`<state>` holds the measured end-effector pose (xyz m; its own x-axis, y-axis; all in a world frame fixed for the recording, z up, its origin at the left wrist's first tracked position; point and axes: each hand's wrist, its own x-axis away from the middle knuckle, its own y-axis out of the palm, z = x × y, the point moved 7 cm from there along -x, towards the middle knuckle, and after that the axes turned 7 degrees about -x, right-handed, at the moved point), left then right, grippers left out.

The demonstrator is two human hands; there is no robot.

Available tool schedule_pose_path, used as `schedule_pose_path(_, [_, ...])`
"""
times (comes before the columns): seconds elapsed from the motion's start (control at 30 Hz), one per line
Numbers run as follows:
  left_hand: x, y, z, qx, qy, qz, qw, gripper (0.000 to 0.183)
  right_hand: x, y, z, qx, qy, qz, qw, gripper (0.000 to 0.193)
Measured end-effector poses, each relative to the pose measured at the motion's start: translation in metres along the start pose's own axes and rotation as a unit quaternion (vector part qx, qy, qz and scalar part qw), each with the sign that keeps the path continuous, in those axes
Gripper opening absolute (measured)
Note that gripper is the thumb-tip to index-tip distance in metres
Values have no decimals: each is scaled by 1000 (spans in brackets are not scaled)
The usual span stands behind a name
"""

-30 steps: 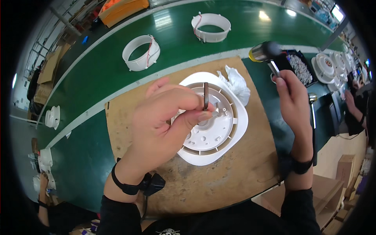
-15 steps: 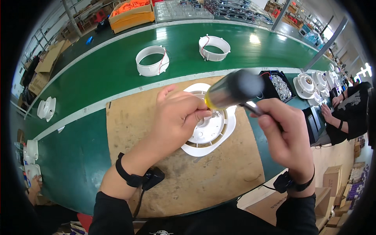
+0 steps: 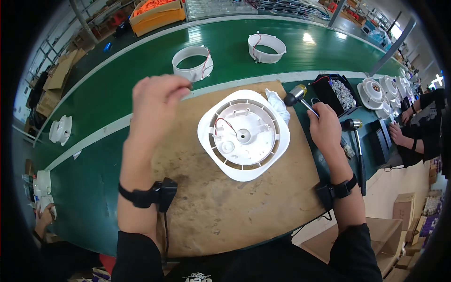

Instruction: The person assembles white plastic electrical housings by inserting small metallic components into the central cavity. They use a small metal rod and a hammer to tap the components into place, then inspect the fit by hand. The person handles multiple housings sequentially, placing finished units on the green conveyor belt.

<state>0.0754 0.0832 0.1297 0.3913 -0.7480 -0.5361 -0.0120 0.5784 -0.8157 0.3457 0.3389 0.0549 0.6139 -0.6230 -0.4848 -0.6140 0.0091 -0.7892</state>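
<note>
A white rounded-square housing point(image 3: 283, 141) with a round slotted inside lies face up on the brown board point(image 3: 197, 221). A thin red wire curves inside it, around a small central hole. My right hand point(image 3: 325, 126), at the board's right edge, is closed around the handle of a mallet point(image 3: 296, 95) with a black and yellow head. The mallet head is beside a crumpled white cloth point(image 3: 278, 104) right of the housing. My left hand point(image 3: 157, 101) is raised at the board's far left, slightly blurred, its fingers drawn together. Whatever they may hold is hidden.
Two white rings with red wires, a left one point(image 3: 193, 74) and a right one point(image 3: 268, 57), stand on the green belt point(image 3: 324, 61). At right are a black bin of small metal parts point(image 3: 342, 94), another mallet point(image 3: 359, 150), white housings point(image 3: 372, 93) and a person's hands point(image 3: 397, 134).
My left hand has moved off the housing, leftward. The mallet has come down and right from over the housing, still in my right hand. The housing's inside is now uncovered.
</note>
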Motion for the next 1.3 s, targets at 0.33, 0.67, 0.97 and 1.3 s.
schedule_pose_path(0.33, [18, 62, 5, -131, -10, -100, 986, 17, -24, -13, -47, -134, -65, 34, 988, 12])
schedule_pose_path(0.67, [31, 57, 48, 414, -262, -342, 802, 36, 29, 16, -83, -442, 55, -242, 862, 40])
schedule_pose_path(0.97, [20, 20, 66, 493, -282, -198, 799, 73, 22, -18, -84, -440, -78, -205, 871, 49])
schedule_pose_path(1.3, [22, 21, 74, 544, -309, -182, 758, 65, 19, -23, -80, -466, -27, -180, 866, 45])
